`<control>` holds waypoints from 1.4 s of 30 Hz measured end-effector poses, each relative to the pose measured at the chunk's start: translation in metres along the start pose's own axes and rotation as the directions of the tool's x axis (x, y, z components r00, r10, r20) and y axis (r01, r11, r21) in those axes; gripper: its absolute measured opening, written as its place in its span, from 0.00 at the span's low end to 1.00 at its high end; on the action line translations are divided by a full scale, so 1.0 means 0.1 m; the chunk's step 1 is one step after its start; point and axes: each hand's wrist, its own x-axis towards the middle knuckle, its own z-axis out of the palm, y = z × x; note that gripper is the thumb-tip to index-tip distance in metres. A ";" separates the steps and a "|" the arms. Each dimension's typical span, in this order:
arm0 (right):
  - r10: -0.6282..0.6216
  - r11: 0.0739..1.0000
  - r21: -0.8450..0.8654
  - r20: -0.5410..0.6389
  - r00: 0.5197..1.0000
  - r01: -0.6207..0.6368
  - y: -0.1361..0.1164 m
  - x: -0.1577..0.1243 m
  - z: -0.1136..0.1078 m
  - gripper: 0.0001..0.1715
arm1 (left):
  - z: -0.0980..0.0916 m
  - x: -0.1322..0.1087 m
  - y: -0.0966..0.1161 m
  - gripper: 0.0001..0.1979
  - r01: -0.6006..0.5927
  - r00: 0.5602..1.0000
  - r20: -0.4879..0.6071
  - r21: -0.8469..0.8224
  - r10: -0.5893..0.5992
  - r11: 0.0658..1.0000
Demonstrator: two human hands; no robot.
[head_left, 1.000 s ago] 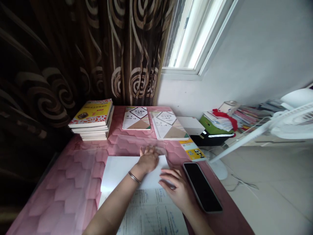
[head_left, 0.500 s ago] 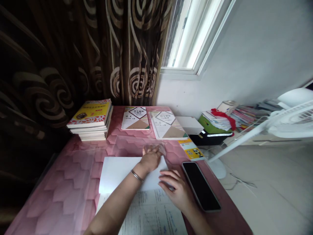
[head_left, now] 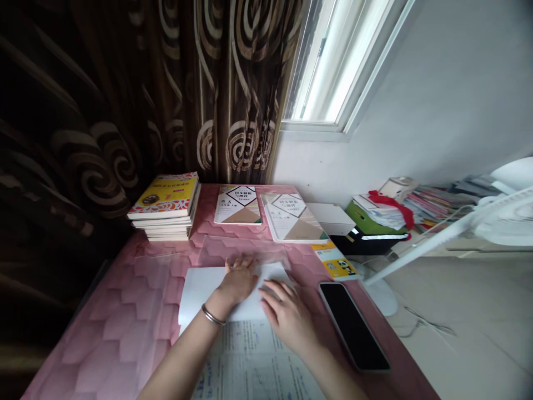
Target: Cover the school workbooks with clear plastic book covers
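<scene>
My left hand (head_left: 238, 279), with a silver bangle at the wrist, lies flat near the top edge of a blank white sheet (head_left: 197, 291). Its fingertips reach onto the clear plastic film (head_left: 219, 248) beyond that edge. On the sheet's right part rests my right hand (head_left: 288, 312), its fingers slightly bent and apart, holding nothing visible. Below the sheet are printed pages (head_left: 254, 364) with blue handwriting, partly covered by both forearms. More clear film (head_left: 145, 311) is spread over the pink table at the left.
A stack of books (head_left: 166, 203) stands at the back left. Two workbooks (head_left: 238, 204) (head_left: 293, 218) lie at the back, with a yellow booklet (head_left: 335, 261) to their right. A black phone (head_left: 353, 326) lies near the table's right edge. Beyond it stands a white fan (head_left: 428, 244).
My left hand has slid left along the sheet's top edge, its fingers flatter. My right hand has stayed on the sheet's right side. The whole view has shifted slightly.
</scene>
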 end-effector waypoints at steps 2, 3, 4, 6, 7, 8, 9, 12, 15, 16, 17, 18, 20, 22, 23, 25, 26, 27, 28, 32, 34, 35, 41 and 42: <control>-0.076 0.997 0.039 0.116 0.990 0.072 -0.12 0.09 0.01 0.22 | 0.01 -0.05 -0.10 0.27 0.022 0.999 -0.036 0.022 -0.021 1.000; -0.096 0.995 0.047 0.165 0.982 0.090 -0.17 0.12 0.02 0.25 | 0.01 -0.08 -0.15 0.26 0.041 0.998 -0.055 0.036 -0.039 0.999; -0.094 0.995 0.042 0.204 0.974 0.087 -0.21 0.15 0.03 0.27 | 0.02 -0.10 -0.22 0.26 0.065 0.995 -0.076 0.048 -0.061 0.997; -0.039 0.999 0.005 0.253 0.967 0.039 -0.27 0.20 0.03 0.29 | 0.03 -0.15 -0.35 0.25 0.125 0.986 -0.117 0.065 -0.117 0.990; -0.004 1.000 -0.016 0.266 0.964 0.008 -0.28 0.21 0.04 0.29 | 0.03 -0.17 -0.42 0.24 0.156 0.980 -0.135 0.068 -0.146 0.985; 0.030 0.999 -0.036 0.274 0.961 -0.021 -0.29 0.22 0.04 0.29 | 0.02 -0.19 -0.49 0.24 0.184 0.974 -0.149 0.067 -0.172 0.981; 0.058 0.998 -0.053 0.281 0.958 -0.044 -0.30 0.22 0.05 0.29 | 0.01 -0.22 -0.56 0.24 0.208 0.967 -0.160 0.061 -0.196 0.976; 0.122 0.991 -0.096 0.308 0.943 -0.097 -0.35 0.21 0.05 0.30 | -0.05 -0.30 -0.74 0.24 0.263 0.953 -0.160 0.007 -0.258 0.965; 0.188 0.979 -0.136 0.345 0.920 -0.149 -0.43 0.23 0.05 0.30 | -0.08 -0.38 -0.89 0.25 0.275 0.948 -0.153 -0.038 -0.278 0.961; 0.191 0.979 -0.132 0.355 0.915 -0.154 -0.47 0.25 0.05 0.30 | -0.08 -0.40 -0.94 0.25 0.257 0.953 -0.154 -0.041 -0.261 0.965; 0.176 0.983 -0.112 0.363 0.915 -0.145 -0.51 0.29 0.06 0.30 | -0.07 -0.41 -0.98 0.25 0.235 0.958 -0.159 -0.041 -0.238 0.971; 0.141 0.990 -0.077 0.371 0.918 -0.121 -0.56 0.33 0.08 0.30 | -0.05 -0.42 -1.02 0.25 0.209 0.963 -0.166 -0.042 -0.213 0.977; 0.028 0.999 0.020 0.385 0.922 -0.038 -0.66 0.44 0.12 0.33 | -0.01 -0.41 -1.09 0.25 0.165 0.965 -0.199 -0.048 -0.172 0.985; -0.069 0.995 0.088 0.392 0.917 0.037 -0.76 0.55 0.19 0.36 | 0.03 -0.39 -1.15 0.25 0.132 0.958 -0.251 -0.056 -0.142 0.990; -0.092 0.994 0.098 0.395 0.914 0.058 -0.81 0.59 0.22 0.37 | 0.04 -0.38 -1.18 0.25 0.116 0.953 -0.275 -0.059 -0.128 0.992; -0.087 0.995 0.079 0.407 0.909 0.060 -0.89 0.63 0.27 0.38 | 0.05 -0.37 -1.25 0.25 0.087 0.945 -0.310 -0.064 -0.103 0.994; -0.063 0.997 0.057 0.418 0.906 0.043 -0.92 0.63 0.29 0.38 | 0.05 -0.37 -1.28 0.24 0.074 0.943 -0.321 -0.070 -0.092 0.995; -0.032 0.999 0.031 0.431 0.902 0.020 -0.94 0.62 0.31 0.39 | 0.04 -0.37 -1.31 0.24 0.060 0.941 -0.328 -0.079 -0.083 0.995; 0.002 1.000 0.002 0.443 0.897 -0.004 -0.96 0.60 0.32 0.40 | 0.03 -0.38 -1.34 0.24 0.048 0.940 -0.332 -0.091 -0.076 0.995; 0.123 0.991 -0.099 0.427 0.896 -0.088 -0.98 0.51 0.35 0.42 | -0.02 -0.41 -1.40 0.23 0.026 0.942 -0.327 -0.137 -0.070 0.990; 0.161 0.984 -0.132 0.393 0.905 -0.117 -0.99 0.49 0.36 0.42 | -0.04 -0.42 -1.40 0.23 0.009 0.942 -0.331 -0.162 -0.063 0.987; 0.172 0.982 -0.144 0.377 0.910 -0.126 -1.00 0.49 0.37 0.42 | -0.05 -0.43 -1.40 0.23 -0.003 0.940 -0.337 -0.178 -0.058 0.984; 0.200 0.974 -0.172 0.368 0.908 -0.145 -1.05 0.49 0.38 0.41 | -0.09 -0.47 -1.37 0.24 -0.021 0.918 -0.381 -0.316 -0.106 0.948; 0.213 0.971 -0.186 0.380 0.900 -0.151 -1.07 0.48 0.37 0.40 | -0.09 -0.47 -1.38 0.24 -0.021 0.916 -0.382 -0.346 -0.120 0.938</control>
